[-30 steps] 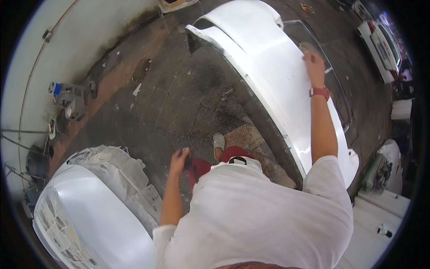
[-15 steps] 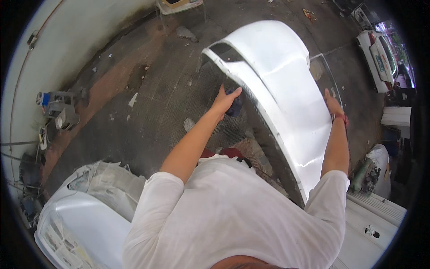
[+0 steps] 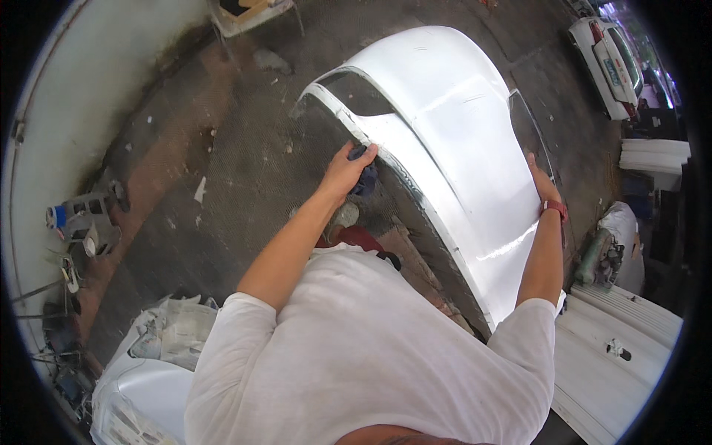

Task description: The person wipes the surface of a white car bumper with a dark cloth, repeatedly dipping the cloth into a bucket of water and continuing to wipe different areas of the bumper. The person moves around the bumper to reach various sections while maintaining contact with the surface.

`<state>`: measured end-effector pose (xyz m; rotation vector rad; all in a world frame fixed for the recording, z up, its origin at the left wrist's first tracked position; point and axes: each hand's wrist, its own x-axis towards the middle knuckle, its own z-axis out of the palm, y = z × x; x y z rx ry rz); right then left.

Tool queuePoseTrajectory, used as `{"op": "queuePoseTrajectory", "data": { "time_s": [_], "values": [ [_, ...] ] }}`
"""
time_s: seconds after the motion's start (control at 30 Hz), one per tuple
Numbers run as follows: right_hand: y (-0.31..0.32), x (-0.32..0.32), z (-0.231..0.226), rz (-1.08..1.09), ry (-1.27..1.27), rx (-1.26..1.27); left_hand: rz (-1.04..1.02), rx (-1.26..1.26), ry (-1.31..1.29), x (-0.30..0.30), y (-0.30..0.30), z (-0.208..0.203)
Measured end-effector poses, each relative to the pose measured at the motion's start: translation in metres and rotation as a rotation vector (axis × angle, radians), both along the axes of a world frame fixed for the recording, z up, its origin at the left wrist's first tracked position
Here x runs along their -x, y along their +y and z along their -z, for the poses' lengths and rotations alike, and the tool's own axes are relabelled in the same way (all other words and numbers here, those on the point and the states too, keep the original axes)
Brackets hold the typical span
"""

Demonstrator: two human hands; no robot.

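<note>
A large white car bumper (image 3: 460, 141) slants in front of me, its top at the far middle and its lower end beside my right upper arm. A gap is cut through its upper left part, and its left edge looks scuffed. My left hand (image 3: 346, 169) is closed round a dark blue cloth (image 3: 365, 180), thumb at the bumper's left edge. On the opposite edge my right hand (image 3: 544, 180) grips the bumper, its fingertips partly hidden. A red band (image 3: 554, 208) circles my right wrist.
Behind my left elbow lies another silvery body panel (image 3: 152, 386) with masking paper. A white ridged panel (image 3: 612, 348) is at right, near a wrapped bundle (image 3: 621, 241). Grey stools (image 3: 90, 222) stand by the left wall; a white car (image 3: 604, 63) is parked far right.
My left hand with the cloth has come to the bumper's left edge. The bumper appears further left and its face shows wider. The whole view has shifted and turned a little.
</note>
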<state>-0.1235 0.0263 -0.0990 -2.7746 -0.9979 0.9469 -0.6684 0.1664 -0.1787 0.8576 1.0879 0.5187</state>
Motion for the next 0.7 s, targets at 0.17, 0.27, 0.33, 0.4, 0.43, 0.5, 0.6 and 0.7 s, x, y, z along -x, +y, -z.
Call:
{"op": "queuePoseTrajectory", "data": {
  "time_s": [0.17,0.27,0.33,0.4,0.43,0.5,0.6,0.7],
  "values": [
    [0.011,-0.002,-0.008,-0.125,0.068,-0.090,0.059,0.044,0.025,-0.005,0.031,0.040],
    [0.008,-0.004,0.005,-0.174,0.056,-0.119,0.056,0.062,0.102,-0.009,0.034,0.041],
    [0.002,-0.002,0.011,-0.165,0.065,-0.082,0.123,0.065,0.109,-0.004,0.036,0.036],
    [0.010,-0.005,0.014,-0.144,0.090,-0.017,0.229,0.066,0.076,0.005,0.045,0.033],
    [0.008,-0.004,0.012,-0.136,0.066,-0.024,0.277,0.030,0.151,0.004,0.050,0.024],
    [0.012,-0.004,0.006,-0.120,0.015,-0.036,0.374,-0.039,0.297,0.003,0.059,0.002],
    [0.032,0.001,-0.001,-0.114,-0.037,-0.038,0.492,0.032,0.213,0.039,0.082,0.019],
    [0.060,0.017,-0.022,-0.048,-0.175,-0.249,0.472,0.140,0.063,0.086,0.123,0.044]
  ]
}}
